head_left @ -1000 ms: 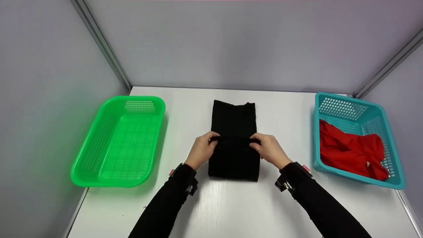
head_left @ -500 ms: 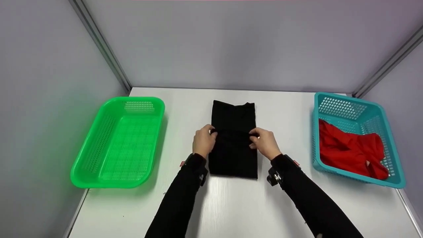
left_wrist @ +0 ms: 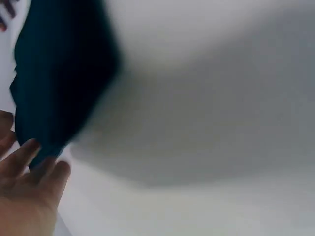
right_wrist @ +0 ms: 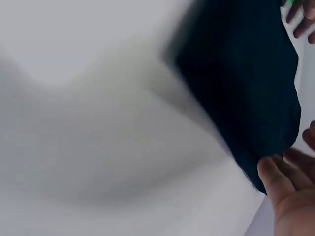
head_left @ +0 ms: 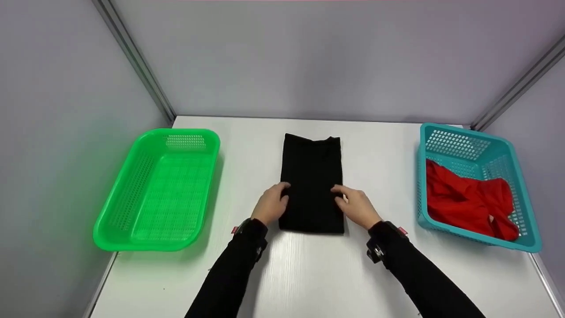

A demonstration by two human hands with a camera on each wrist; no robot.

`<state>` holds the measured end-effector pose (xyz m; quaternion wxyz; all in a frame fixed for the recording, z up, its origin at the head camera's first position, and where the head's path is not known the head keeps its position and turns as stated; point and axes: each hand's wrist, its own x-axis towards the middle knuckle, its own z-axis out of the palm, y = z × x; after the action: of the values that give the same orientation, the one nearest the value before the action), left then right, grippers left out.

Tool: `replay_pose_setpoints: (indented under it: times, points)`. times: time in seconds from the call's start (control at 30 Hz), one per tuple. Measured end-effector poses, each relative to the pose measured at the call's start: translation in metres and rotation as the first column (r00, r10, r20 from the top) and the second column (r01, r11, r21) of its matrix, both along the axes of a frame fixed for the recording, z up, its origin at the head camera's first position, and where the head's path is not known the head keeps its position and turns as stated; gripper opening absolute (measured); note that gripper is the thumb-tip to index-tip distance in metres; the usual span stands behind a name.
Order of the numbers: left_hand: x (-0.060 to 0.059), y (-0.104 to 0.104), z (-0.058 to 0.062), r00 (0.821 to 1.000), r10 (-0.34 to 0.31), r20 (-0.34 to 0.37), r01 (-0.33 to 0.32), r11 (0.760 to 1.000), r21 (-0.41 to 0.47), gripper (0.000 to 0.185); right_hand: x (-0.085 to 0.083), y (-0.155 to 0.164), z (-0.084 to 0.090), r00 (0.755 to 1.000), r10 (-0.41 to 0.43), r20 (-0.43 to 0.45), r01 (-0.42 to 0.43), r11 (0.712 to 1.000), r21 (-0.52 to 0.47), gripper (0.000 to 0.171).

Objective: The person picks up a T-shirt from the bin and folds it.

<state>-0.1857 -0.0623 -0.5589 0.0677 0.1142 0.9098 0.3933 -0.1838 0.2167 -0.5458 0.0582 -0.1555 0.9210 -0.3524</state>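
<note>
Black garment [head_left: 312,176], green basket [head_left: 159,190], teal basket [head_left: 521,174], red cloth [head_left: 468,203].

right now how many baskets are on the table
2. A green basket stands at the table's left edge with nothing visible inside it, and a teal basket at the right edge holds a red garment. None seems hidden.

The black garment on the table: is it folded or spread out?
Folded: the black garment lies as a narrow rectangle, both hands at its sides.
</note>
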Motion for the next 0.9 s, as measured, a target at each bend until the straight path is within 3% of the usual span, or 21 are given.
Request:
replay_pose_setpoints:
  times: [0.07,0.13,0.23,0.3,0.37,0.47,0.5,0.57,0.63,0.67,0.7,0.77,0.83,0.9]
  points:
    - [0.009,-0.007,-0.006,0.992,-0.102,-0.081,0.093,0.99,-0.102,0.028,0.012,0.004,-0.005,0.991,0.124,-0.053,-0.12,0.99,0.081,0.034]
    - [0.019,-0.014,-0.012,0.964,-0.222,-0.146,0.186,0.956,-0.226,0.022,0.024,0.008,-0.011,0.961,0.254,-0.104,-0.233,0.956,0.179,0.037]
    - [0.032,-0.023,-0.023,0.898,-0.389,-0.206,0.291,0.876,-0.384,0.027,0.039,0.015,-0.024,0.897,0.401,-0.188,-0.329,0.888,0.322,0.043]
    - [0.039,-0.027,-0.028,0.848,-0.464,-0.256,0.315,0.83,-0.461,0.029,0.045,0.019,-0.032,0.854,0.457,-0.25,-0.339,0.852,0.4,0.043]
    - [0.044,-0.028,-0.033,0.789,-0.522,-0.325,0.298,0.787,-0.54,0.025,0.049,0.021,-0.039,0.81,0.485,-0.329,-0.312,0.832,0.458,0.041]
    - [0.047,-0.028,-0.036,0.693,-0.58,-0.428,0.2,0.725,-0.659,0.015,0.05,0.023,-0.047,0.737,0.507,-0.448,-0.247,0.818,0.52,0.027]
    - [0.048,-0.028,-0.036,0.664,-0.598,-0.448,0.161,0.7,-0.696,0.014,0.05,0.022,-0.048,0.723,0.505,-0.472,-0.225,0.818,0.53,0.023]
    - [0.048,-0.028,-0.037,0.627,-0.62,-0.473,0.098,0.664,-0.741,0.015,0.05,0.021,-0.047,0.721,0.481,-0.5,-0.196,0.832,0.518,0.018]
    - [0.047,-0.028,-0.036,0.621,-0.605,-0.499,0.072,0.677,-0.732,0.013,0.049,0.019,-0.044,0.745,0.433,-0.508,-0.178,0.862,0.475,0.016]
    - [0.047,-0.029,-0.035,0.629,-0.584,-0.514,0.075,0.703,-0.707,0.012,0.049,0.019,-0.041,0.768,0.398,-0.503,-0.169,0.882,0.44,0.018]
    - [0.046,-0.029,-0.033,0.642,-0.55,-0.535,0.085,0.744,-0.663,0.013,0.049,0.019,-0.038,0.796,0.356,-0.49,-0.162,0.905,0.393,0.019]
    - [0.045,-0.03,-0.028,0.681,-0.456,-0.573,0.116,0.84,-0.531,0.015,0.048,0.02,-0.031,0.845,0.271,-0.461,-0.15,0.948,0.282,0.023]
    - [0.044,-0.03,-0.019,0.737,-0.344,-0.582,0.152,0.923,-0.353,0.016,0.047,0.021,-0.021,0.893,0.196,-0.406,-0.145,0.978,0.153,0.024]
    - [0.044,-0.029,-0.009,0.793,-0.241,-0.559,0.17,0.97,-0.175,0.015,0.046,0.022,-0.011,0.933,0.137,-0.332,-0.139,0.99,0.018,0.022]
